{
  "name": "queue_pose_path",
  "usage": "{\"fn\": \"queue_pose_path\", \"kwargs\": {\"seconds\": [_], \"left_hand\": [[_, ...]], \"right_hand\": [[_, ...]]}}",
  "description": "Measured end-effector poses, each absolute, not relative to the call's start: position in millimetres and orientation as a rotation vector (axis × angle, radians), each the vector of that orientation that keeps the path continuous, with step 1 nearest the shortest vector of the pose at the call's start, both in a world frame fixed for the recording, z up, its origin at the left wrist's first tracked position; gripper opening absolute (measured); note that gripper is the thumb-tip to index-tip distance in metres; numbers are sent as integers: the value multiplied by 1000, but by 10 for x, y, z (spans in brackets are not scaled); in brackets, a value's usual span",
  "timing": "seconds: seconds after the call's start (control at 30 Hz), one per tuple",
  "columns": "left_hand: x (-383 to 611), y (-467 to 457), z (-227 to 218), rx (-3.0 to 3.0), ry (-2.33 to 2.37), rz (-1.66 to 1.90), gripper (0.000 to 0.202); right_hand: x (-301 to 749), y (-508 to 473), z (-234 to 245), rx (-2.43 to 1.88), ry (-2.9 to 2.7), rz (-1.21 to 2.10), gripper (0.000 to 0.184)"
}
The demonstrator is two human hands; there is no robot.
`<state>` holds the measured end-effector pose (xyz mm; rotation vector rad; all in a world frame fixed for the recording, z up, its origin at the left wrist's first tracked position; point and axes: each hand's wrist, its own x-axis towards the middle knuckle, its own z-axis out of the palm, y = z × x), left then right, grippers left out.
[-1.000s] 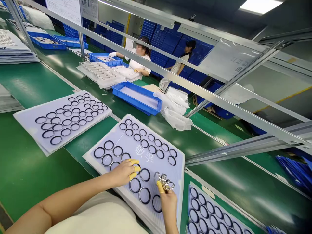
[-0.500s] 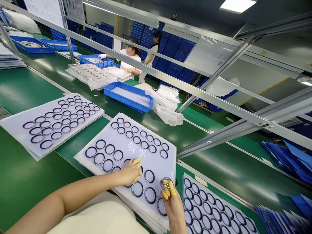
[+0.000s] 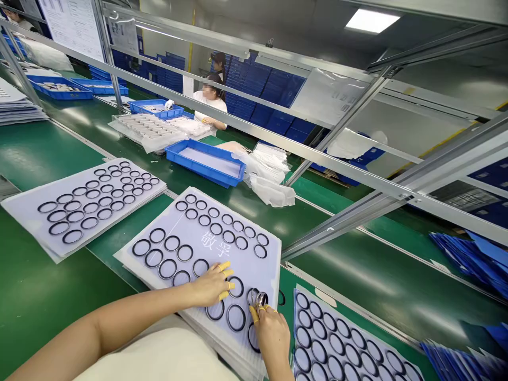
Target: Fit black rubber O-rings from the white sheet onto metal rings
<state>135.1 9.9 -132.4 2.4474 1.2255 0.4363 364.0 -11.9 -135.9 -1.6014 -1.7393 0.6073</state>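
Note:
A stack of white sheets (image 3: 174,219) lies before me, with rows of black-rimmed rings (image 3: 236,317) on its top sheet. My right hand (image 3: 272,330), palm down at the sheet's right side, grips a small bundle of metallic rings (image 3: 261,300) between its fingers. Beside that bundle, a single ring (image 3: 251,296) shows on the sheet, partly covered. My left hand (image 3: 210,287) rests over the middle of the lower rows, its fingers stretched out and somewhat apart, close to a ring (image 3: 236,287). Yellow cots cover fingers on both hands. What lies under the left palm is hidden.
Ring-covered sheets lie at left (image 3: 24,203) and lower right (image 3: 298,317). One loose ring (image 3: 281,298) is just off the stack's right edge. Beyond stand a blue tray (image 3: 204,168), white plastic wrapping (image 3: 270,190) and a metal frame (image 3: 337,172). A co-worker (image 3: 210,103) sits across.
My right hand has turned palm down and brought the ring bundle left and down onto the sheet. My left hand stays near the same rings. The view has shifted slightly.

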Motion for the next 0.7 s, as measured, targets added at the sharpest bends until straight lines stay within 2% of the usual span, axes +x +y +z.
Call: {"fn": "queue_pose_path", "kwargs": {"seconds": [0.2,0.37,0.47,0.57,0.7], "left_hand": [[1102,-47,-1236,2332,1323,575,28],[745,-175,-1133,2212,1439,815,28],[410,-235,-1127,2130,1577,893,28],[5,-305,-1185,1989,1810,938,29],[-482,-453,-1331,1808,2028,971,32]], "right_hand": [[3784,-26,-1318,-1672,-1525,684,39],[3523,240,-1151,-1498,-1460,904,56],[3123,421,-1080,-1394,-1620,962,53],[2585,586,-1055,-1296,-1914,876,44],[1734,805,-1083,-1137,-2355,587,32]]}}
